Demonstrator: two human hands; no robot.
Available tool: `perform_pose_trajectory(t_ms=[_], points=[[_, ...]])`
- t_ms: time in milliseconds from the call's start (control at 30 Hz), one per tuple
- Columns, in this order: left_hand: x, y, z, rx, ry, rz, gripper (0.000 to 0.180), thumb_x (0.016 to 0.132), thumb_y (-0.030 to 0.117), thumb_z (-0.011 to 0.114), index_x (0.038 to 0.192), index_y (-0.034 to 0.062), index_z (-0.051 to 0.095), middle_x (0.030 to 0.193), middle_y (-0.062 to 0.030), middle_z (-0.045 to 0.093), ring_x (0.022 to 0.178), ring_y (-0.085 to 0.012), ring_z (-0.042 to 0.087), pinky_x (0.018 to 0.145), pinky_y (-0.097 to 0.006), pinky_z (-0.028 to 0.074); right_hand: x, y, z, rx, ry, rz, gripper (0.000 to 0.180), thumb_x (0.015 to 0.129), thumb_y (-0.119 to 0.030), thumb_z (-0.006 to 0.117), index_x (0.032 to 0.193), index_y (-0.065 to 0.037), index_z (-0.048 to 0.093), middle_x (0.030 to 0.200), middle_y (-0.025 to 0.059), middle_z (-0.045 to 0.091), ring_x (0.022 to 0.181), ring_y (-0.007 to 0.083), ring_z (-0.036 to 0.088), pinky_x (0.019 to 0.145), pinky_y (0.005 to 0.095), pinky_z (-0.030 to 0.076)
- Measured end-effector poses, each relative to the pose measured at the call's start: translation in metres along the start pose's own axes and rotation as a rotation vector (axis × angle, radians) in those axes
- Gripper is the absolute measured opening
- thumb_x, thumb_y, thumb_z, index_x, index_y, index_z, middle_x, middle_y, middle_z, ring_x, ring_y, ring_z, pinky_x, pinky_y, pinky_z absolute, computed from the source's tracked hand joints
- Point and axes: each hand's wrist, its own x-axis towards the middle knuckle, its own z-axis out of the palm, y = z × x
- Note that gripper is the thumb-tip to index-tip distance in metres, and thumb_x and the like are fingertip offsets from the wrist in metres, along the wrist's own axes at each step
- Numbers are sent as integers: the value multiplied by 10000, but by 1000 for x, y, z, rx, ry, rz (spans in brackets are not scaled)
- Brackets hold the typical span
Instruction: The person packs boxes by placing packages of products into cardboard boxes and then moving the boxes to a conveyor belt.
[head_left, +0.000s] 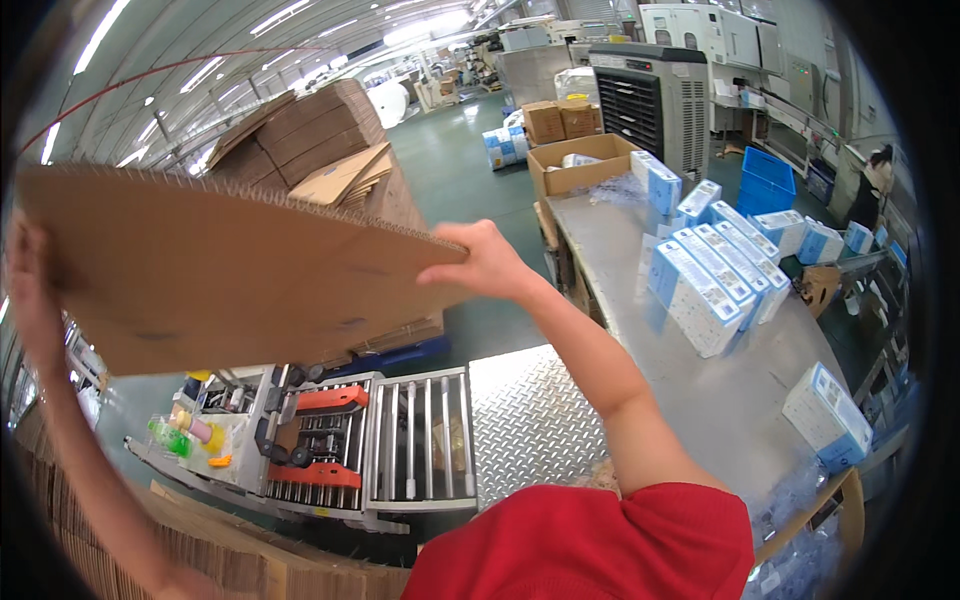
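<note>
A large flattened cardboard box [240, 280] is held up in front of me, tilted, with its corrugated edge along the top. My right hand [485, 258] grips its right corner, thumb on the near face and fingers over the edge. At the far left, my left hand [38, 300] holds the opposite end; some of its fingers are hard to make out near the dark rim. Below the cardboard lies a roller conveyor [420, 435] with a carton-sealing machine [318, 440] that has orange-red parts.
On the right, a metal table [640, 290] carries several blue-and-white packages [710, 280]. An open carton [580, 165] stands at its far end. Flattened boxes are stacked beyond [310, 140] and at lower left [200, 550]. A diamond-plate metal surface [530, 420] adjoins the rollers.
</note>
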Motion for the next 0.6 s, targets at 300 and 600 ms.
perform_pose_trajectory(t_ms=[300, 600], points=[[-333, -31, 219, -189, -427, -1003, 935, 667, 498, 776, 1286, -84, 387, 1284, -261, 442, 1188, -299, 437, 998, -387, 356, -105, 72, 28, -682, -326, 266, 346, 756, -419, 671, 834, -82, 694, 846, 142, 672, 835, 322, 647, 759, 421, 517], [-482, 98, 320, 179, -576, -1455, 990, 664, 521, 754, 1283, -117, 317, 1345, -297, 341, 1251, -374, 376, 1042, -412, 322, -158, 143, 54, -639, -655, 385, 532, 775, -486, 646, 942, 18, 628, 940, 205, 642, 918, 359, 612, 800, 432, 484]])
